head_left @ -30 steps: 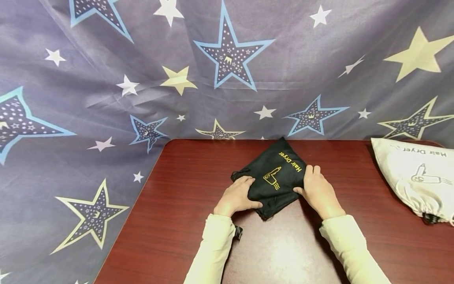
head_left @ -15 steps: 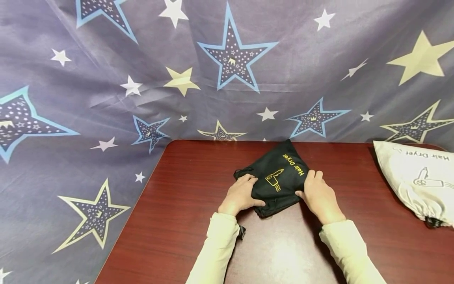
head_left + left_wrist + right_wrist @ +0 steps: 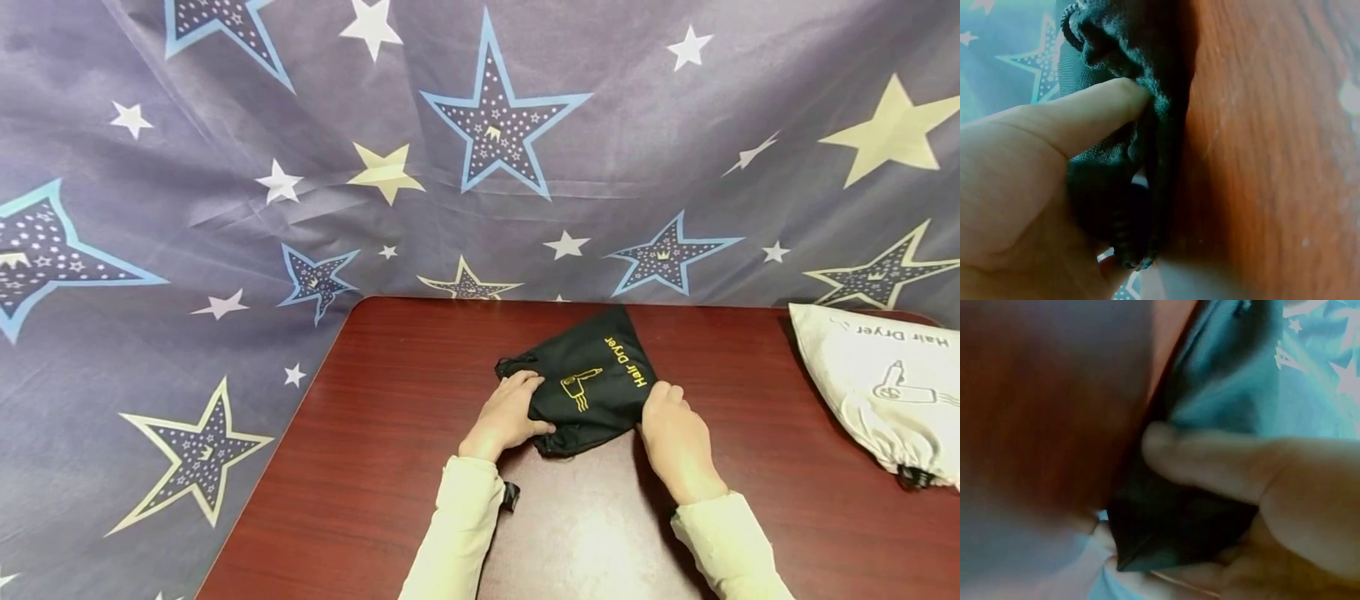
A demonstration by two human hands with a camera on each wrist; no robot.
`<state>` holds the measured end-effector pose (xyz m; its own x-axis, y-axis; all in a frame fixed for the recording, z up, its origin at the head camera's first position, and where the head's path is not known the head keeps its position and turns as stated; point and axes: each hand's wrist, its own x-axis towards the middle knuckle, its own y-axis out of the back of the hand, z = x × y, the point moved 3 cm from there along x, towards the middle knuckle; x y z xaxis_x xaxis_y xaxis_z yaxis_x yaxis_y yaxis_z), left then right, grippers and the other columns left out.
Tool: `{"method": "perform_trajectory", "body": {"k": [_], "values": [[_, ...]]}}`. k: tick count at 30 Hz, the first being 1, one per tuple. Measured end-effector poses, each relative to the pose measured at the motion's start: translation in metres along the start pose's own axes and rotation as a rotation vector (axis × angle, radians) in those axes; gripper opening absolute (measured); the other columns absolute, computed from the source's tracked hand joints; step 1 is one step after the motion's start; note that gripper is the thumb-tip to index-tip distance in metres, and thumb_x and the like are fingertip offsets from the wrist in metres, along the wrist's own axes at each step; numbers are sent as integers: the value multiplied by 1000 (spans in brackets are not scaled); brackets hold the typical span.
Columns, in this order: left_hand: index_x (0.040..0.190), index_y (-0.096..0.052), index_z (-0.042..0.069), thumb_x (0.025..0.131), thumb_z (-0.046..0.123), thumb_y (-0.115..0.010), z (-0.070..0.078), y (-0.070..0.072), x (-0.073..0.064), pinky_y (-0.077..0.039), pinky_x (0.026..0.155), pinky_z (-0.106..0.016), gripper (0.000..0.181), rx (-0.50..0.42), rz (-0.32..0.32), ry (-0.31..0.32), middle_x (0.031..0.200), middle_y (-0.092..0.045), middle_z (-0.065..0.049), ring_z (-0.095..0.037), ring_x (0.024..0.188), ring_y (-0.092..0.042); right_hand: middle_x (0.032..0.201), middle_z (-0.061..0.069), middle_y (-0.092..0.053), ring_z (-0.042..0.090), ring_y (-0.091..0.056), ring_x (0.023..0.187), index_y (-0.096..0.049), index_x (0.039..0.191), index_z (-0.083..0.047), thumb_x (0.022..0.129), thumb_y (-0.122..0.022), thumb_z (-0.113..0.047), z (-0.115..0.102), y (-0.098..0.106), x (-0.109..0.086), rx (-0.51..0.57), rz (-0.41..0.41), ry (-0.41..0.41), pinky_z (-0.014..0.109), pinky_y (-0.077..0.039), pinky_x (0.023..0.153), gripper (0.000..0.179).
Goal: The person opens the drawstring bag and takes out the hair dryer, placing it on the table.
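Observation:
A black drawstring bag [image 3: 555, 400] with yellow "Hair Dryer" lettering and a yellow dryer picture lies slantwise on the table. My left hand [image 3: 504, 421] grips its gathered mouth end. In the left wrist view the thumb [image 3: 1104, 109] presses into the bunched black cloth [image 3: 1160, 144], and fingertips show beyond it. At the opposite side, my right hand [image 3: 677, 437] pinches a lower corner of the bag. The right wrist view has the thumb [image 3: 1204, 456] on top of the dark corner [image 3: 1160, 544], with fingers behind it. What the bag contains is hidden.
A white drawstring bag [image 3: 885, 383] with "Hair Dryer" print and a black cord stopper [image 3: 913, 477] lies at the table's right. The reddish-brown table [image 3: 375, 433] ends against a grey-purple star-patterned cloth [image 3: 315, 108] at the back and left.
My right hand has drawn its corner of the black bag toward me, so the bag has turned slightly clockwise. The left hand keeps its hold with little movement. The head view has shifted slightly.

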<state>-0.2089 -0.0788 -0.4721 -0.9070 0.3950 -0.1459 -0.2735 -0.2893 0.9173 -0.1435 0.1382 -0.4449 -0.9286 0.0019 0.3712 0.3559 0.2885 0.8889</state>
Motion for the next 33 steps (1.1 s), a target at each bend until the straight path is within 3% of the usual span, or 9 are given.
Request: {"method": "perform_trajectory", "body": {"k": [4,8,11,14,18,21,25,30,33], "values": [[144,-51,10,80,33,-83,-1,1,1,-32,117,-39,75,-26,6,-18,150,-44,-6,-25,142,-39,74,28,-50,45,-59,57,-44,84,12,86,-44,11,1,2,-3,1,4,20,54,-50,47,2],[144,-49,8,82,32,-82,-2,2,-1,-31,117,-40,75,-24,23,-50,150,-45,-8,-26,143,-38,77,28,-53,46,-60,63,-45,87,12,81,-60,7,10,5,-1,54,-116,28,56,-49,51,17],[148,-44,5,84,31,-80,-3,1,-10,-29,118,-41,77,-34,29,-47,156,-37,-12,-28,147,-32,82,27,-58,46,-63,71,-47,94,11,77,-74,-2,20,5,0,96,-235,42,57,-50,56,35],[151,-37,1,85,31,-79,-4,7,-21,-29,118,-44,83,-62,53,-5,160,-29,-16,-31,148,-27,93,28,-63,47,-65,82,-50,105,10,78,-79,-10,30,6,3,144,-313,65,59,-51,65,45],[147,-40,-3,84,33,-79,-8,21,-32,-35,113,-48,82,-69,133,63,153,-39,-21,-37,141,-39,110,30,-64,48,-64,96,-51,119,9,81,-78,-16,38,11,7,200,-377,84,62,-50,74,52],[141,-49,-3,85,30,-79,-13,27,-38,-39,109,-51,72,-50,109,119,148,-44,-23,-39,135,-44,117,30,-62,48,-63,100,-52,125,8,84,-77,-19,42,13,9,214,-430,78,62,-49,76,55],[135,-58,1,87,19,-76,-20,25,-40,-43,105,-52,54,-14,53,125,145,-47,-20,-40,134,-45,118,28,-64,48,-63,102,-55,125,6,84,-77,-20,47,16,11,210,-457,69,63,-49,76,53],[122,-69,8,86,13,-76,-27,24,-34,-48,98,-50,37,-28,155,94,128,-63,-12,-34,121,-57,111,27,-67,48,-64,98,-62,120,4,85,-74,-16,53,16,15,194,-448,72,62,-50,75,42],[121,-69,10,86,14,-77,-29,24,-33,-50,96,-49,36,-69,184,81,123,-66,-9,-32,117,-61,104,26,-69,47,-66,92,-66,114,2,85,-74,-13,54,16,16,189,-417,79,61,-50,71,34]]}}
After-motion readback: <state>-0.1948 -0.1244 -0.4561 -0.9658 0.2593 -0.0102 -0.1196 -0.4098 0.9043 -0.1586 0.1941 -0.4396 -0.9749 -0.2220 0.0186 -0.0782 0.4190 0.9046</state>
